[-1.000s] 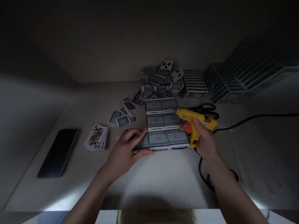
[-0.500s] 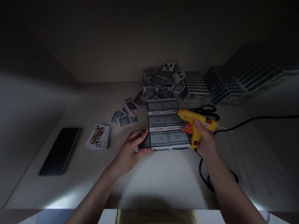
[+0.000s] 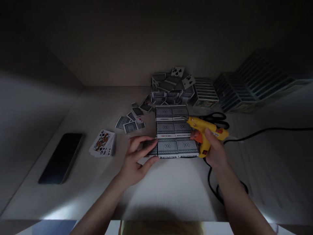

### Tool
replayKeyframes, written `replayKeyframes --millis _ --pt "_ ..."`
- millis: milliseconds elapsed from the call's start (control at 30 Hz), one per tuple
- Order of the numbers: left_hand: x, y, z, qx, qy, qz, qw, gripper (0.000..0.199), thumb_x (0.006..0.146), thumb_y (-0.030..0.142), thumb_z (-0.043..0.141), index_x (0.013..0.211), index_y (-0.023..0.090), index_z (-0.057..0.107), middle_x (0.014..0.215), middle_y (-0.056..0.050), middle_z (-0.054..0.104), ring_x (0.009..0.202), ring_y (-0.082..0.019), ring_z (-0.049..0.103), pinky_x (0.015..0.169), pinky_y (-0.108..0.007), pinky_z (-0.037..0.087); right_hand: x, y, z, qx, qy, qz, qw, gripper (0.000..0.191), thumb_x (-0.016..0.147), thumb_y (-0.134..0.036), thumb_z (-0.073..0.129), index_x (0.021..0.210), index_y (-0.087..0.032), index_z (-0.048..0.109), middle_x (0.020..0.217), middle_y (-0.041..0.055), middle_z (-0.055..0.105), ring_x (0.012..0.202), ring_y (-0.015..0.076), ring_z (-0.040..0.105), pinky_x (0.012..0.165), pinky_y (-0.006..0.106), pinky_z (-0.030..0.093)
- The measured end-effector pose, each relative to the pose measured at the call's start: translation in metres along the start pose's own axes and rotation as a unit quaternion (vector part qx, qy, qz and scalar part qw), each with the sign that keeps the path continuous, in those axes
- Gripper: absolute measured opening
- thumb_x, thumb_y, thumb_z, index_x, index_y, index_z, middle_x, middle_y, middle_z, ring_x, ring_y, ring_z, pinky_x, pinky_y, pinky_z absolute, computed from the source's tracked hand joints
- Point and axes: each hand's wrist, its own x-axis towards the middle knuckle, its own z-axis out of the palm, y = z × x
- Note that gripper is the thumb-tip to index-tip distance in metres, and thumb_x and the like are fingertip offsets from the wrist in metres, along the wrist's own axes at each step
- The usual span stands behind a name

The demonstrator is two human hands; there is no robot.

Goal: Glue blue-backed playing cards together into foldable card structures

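My right hand (image 3: 216, 151) grips a yellow hot glue gun (image 3: 204, 130), with a finger at its orange trigger. The nozzle points left over a stepped block of playing cards (image 3: 167, 146), built in three tiers with patterned backs facing up. At the block's near left end, my left hand (image 3: 137, 160) has its thumb and index finger closed on a playing card (image 3: 153, 150) set against the side. Part of that card is hidden by the fingers. Small cut card pieces (image 3: 130, 126) lie beyond my left hand.
A phone (image 3: 61, 159) and a fanned card stack (image 3: 102, 143) lie left. Behind the block are a card heap (image 3: 171, 85) and slatted card structures (image 3: 205, 92). Black-handled scissors (image 3: 217, 116) lie behind the glue gun; its black cord (image 3: 264, 131) trails right.
My left index finger has shifted slightly, and the other fingers have lifted and spread a little. The glue gun stays over the block almost unmoved. The view has shifted slightly.
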Motion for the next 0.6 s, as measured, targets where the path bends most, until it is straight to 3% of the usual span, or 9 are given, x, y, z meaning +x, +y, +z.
replayKeyframes --millis 100,200,333,467,600 --pt "-0.001 0.004 0.003 -0.039 0.011 0.022 0.999 0.047 0.083 0.018 0.064 0.126 0.034 0.056 0.118 -0.005 0.056 0.107 -0.018 0.057 0.090 -0.034 0.052 0.000 0.000 0.000 -0.003 -0.001 -0.001 1.000 0.032 0.081 -0.052 0.058 0.071 -0.024 0.067 0.070 0.0009 0.065 0.071 0.0188 0.061 0.069 0.033 0.050" --pt "-0.008 0.007 0.011 -0.053 0.033 0.005 0.998 0.047 0.085 0.015 0.059 0.128 0.033 0.054 0.118 -0.004 0.059 0.106 -0.016 0.060 0.091 -0.033 0.053 0.000 0.001 0.000 0.001 -0.001 -0.001 1.000 0.032 0.081 -0.052 0.058 0.072 -0.024 0.067 0.070 0.0009 0.065 0.069 0.0183 0.061 0.065 0.031 0.050" --pt "-0.022 0.013 0.027 -0.061 0.054 -0.062 0.995 0.051 0.085 0.026 0.062 0.133 0.032 0.049 0.128 -0.005 0.058 0.115 -0.020 0.057 0.097 -0.037 0.051 -0.001 0.003 0.003 0.007 0.004 -0.014 1.000 0.031 0.081 -0.052 0.058 0.070 -0.024 0.066 0.068 0.0006 0.063 0.069 0.0175 0.061 0.066 0.031 0.048" --pt "-0.029 0.018 0.043 -0.108 0.108 -0.168 0.974 0.042 0.084 0.032 0.063 0.125 0.029 0.057 0.129 -0.005 0.060 0.119 -0.021 0.057 0.101 -0.041 0.049 -0.002 0.003 0.005 0.011 0.009 -0.012 1.000 0.029 0.082 -0.050 0.057 0.071 -0.025 0.066 0.068 0.0003 0.063 0.069 0.0173 0.060 0.067 0.031 0.047" --pt "-0.026 0.020 0.048 -0.137 0.141 -0.165 0.967 0.027 0.084 0.030 0.063 0.111 0.028 0.065 0.123 -0.004 0.063 0.113 -0.020 0.059 0.098 -0.040 0.051 -0.002 0.004 0.005 0.002 0.013 -0.016 1.000 0.030 0.081 -0.050 0.058 0.070 -0.024 0.066 0.068 0.0001 0.063 0.069 0.0178 0.060 0.070 0.032 0.047"
